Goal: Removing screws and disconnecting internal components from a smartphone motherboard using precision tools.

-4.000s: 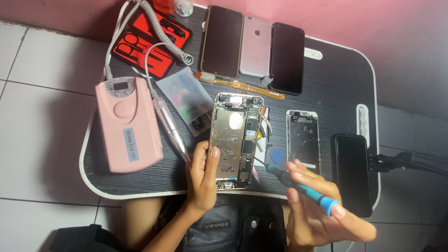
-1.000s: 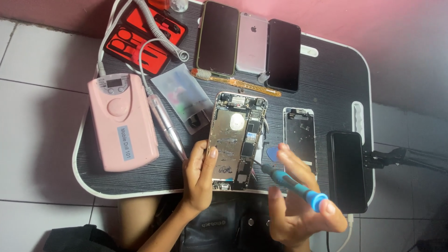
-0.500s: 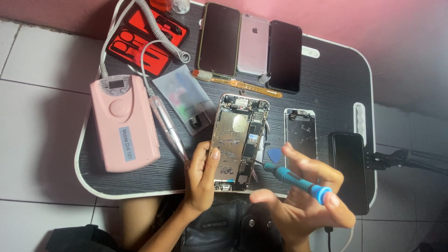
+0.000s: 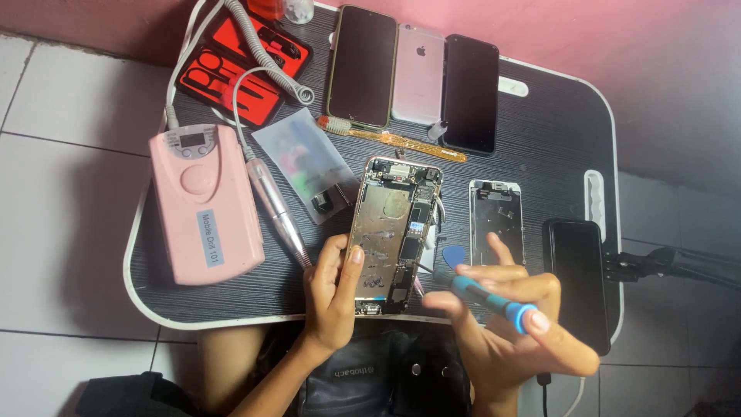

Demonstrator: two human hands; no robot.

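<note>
An opened phone body (image 4: 392, 232) with its circuit boards showing lies in the middle of a small dark tray table (image 4: 540, 139). My left hand (image 4: 330, 297) grips its lower left edge, thumb on the metal plate. My right hand (image 4: 505, 328) holds a blue-handled screwdriver (image 4: 482, 297), whose thin tip points left onto the phone's lower right part. A blue pick (image 4: 454, 255) lies beside the phone. To its right rests a detached metal screen frame (image 4: 496, 222).
A pink drill box (image 4: 204, 202) with its pink handpiece (image 4: 276, 212) sits at the left. A red tool case (image 4: 245, 65), a clear bag (image 4: 307, 164), an orange strip (image 4: 397, 140), three phones (image 4: 417, 73) at the back and a black phone (image 4: 579, 282) at the right.
My right hand has drawn in slightly with the screwdriver, its tip staying at the phone's lower right. My left hand keeps its hold. The view shifted a little.
</note>
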